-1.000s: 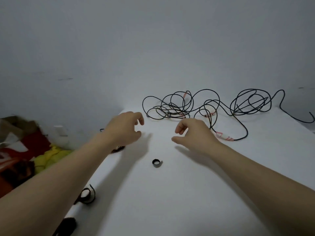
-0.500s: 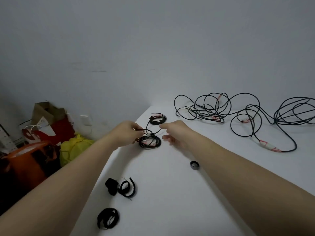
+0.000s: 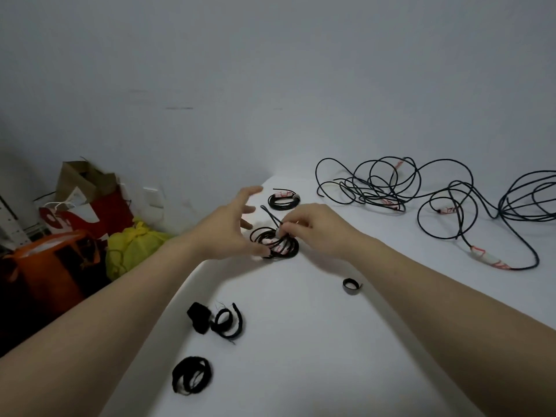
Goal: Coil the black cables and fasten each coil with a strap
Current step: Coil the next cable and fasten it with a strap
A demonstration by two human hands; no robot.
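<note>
A small coil of black cable (image 3: 278, 246) lies near the left edge of the white table (image 3: 301, 341). My right hand (image 3: 313, 228) pinches its loose end right above it. Beside the coil my left hand (image 3: 231, 227) is spread, fingers straight, its lower fingertips at the coil's left rim. A second, tied coil (image 3: 284, 200) lies just behind. Loose tangled black cables (image 3: 391, 188) with red-white taped joints spread across the far right. A small rolled black strap (image 3: 351, 286) lies to the right of my right forearm. More black straps (image 3: 227, 322) lie near the front left.
Another bundle of black straps (image 3: 191, 376) sits by the table's front-left edge. Off the table on the left stand an orange bag (image 3: 51, 266), a yellow bag (image 3: 132, 251) and paper bags (image 3: 84, 188) against the grey wall.
My left hand has let go of the coil and spread its fingers. My right hand has closed in on the coil's loose end. The view has shifted slightly left.
</note>
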